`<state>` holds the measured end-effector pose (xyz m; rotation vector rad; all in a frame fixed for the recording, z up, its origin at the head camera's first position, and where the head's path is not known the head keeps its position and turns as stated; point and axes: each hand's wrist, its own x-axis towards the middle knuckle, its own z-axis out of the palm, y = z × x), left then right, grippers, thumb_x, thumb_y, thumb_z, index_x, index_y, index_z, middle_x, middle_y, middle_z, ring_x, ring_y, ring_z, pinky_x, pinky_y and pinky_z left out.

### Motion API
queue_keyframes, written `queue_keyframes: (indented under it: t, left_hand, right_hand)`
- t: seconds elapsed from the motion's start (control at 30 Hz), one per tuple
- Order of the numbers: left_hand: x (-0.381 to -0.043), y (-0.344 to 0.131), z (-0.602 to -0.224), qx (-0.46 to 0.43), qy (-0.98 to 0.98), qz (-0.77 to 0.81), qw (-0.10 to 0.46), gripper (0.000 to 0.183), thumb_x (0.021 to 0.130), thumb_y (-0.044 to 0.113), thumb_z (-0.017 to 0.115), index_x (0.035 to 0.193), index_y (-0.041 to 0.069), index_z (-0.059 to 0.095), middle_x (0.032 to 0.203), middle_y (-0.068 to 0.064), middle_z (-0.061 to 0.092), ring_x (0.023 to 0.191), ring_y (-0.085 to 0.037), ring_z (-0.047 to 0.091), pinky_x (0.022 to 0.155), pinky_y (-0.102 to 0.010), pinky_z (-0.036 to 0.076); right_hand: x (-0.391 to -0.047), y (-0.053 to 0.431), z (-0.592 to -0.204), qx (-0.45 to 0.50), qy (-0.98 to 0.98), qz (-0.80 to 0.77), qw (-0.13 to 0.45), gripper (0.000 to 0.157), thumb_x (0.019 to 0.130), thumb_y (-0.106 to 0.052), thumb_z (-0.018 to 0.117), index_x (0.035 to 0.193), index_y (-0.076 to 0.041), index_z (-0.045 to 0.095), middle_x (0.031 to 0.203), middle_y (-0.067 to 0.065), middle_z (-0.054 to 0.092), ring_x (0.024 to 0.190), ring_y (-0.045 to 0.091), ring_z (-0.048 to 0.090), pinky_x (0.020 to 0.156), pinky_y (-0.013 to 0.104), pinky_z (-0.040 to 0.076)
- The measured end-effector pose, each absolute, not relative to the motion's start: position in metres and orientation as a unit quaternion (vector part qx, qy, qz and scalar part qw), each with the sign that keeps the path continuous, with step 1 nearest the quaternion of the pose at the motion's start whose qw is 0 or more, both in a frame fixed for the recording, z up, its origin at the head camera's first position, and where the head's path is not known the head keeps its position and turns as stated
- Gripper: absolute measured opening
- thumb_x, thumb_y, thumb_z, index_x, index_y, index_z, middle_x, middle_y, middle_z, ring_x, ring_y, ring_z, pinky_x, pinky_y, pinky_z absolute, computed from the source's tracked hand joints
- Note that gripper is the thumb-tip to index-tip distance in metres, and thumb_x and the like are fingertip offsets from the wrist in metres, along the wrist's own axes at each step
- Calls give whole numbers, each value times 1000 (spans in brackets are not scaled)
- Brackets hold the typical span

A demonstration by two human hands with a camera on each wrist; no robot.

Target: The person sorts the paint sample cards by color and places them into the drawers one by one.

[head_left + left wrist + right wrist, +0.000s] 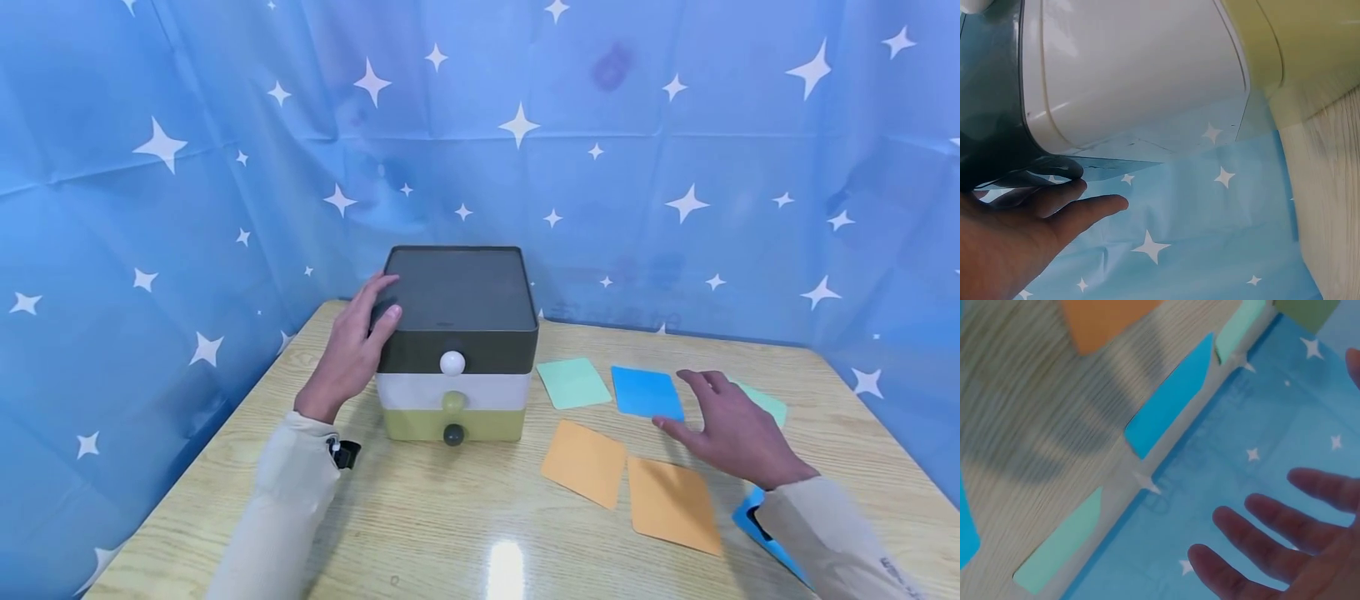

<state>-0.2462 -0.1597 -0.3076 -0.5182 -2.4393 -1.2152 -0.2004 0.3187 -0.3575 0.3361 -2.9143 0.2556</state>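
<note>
A stacked drawer box (459,287) stands on the wooden table, with a black tier on top, a white tier (1141,69) in the middle and a green one (420,425) below. Each tier has a round knob at the front, such as the white knob (452,362). My left hand (348,346) touches the box's upper left edge, its fingers extended along that side. Over the right part of the table, my right hand (735,429) is held above the cards with spread fingers and holds nothing. Nearest its fingertips lies a blue card (645,392).
Left of the blue card is a green card (573,383); another green card (763,405) shows behind my right hand. Two orange cards lie nearer, one the right-hand orange card (671,504). A second blue card (757,533) is partly under my right forearm. A starry blue curtain (600,167) surrounds the table.
</note>
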Motion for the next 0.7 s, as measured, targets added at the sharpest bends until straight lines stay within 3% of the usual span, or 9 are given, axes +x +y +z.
queue_keyframes:
  t: [0.7]
  left_hand:
    - [-245, -159, -309, -180, -858, -443, 188, 52, 108, 37, 38, 156, 18, 35, 169, -11, 19, 157, -32, 17, 125, -59, 21]
  right_hand:
    - [-198, 273, -359, 144, -975, 140, 97, 82, 93, -57, 63, 149, -2, 41, 141, 26, 50, 119, 47, 56, 81, 63, 53]
